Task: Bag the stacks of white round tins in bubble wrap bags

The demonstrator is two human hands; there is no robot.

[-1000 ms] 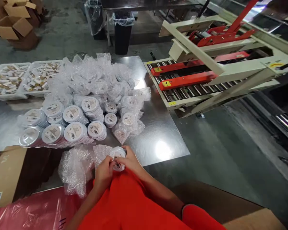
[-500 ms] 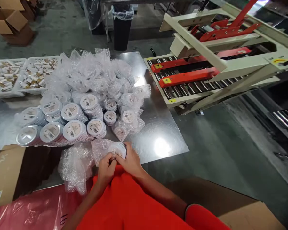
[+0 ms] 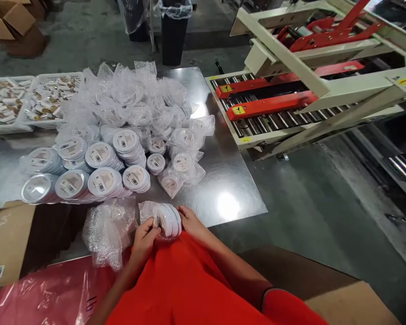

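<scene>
Steel table (image 3: 223, 180): left hand (image 3: 145, 237) and right hand (image 3: 191, 221), fingers closed, grip a stack of round tins (image 3: 169, 220) at the near edge, partly inside a bubble-wrap pouch (image 3: 147, 210). Wrapped bundles (image 3: 131, 99) heap behind; many bare stacks (image 3: 101, 155) remain.

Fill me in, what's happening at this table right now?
A person in an orange top holds a small stack of flat round white tins on edge at the near rim of the shiny steel table. The left hand pinches clear bubble wrap against it; the right hand cups the other side. Ahead lie unwrapped labelled stacks, with a heap of wrapped ones behind them.
</scene>
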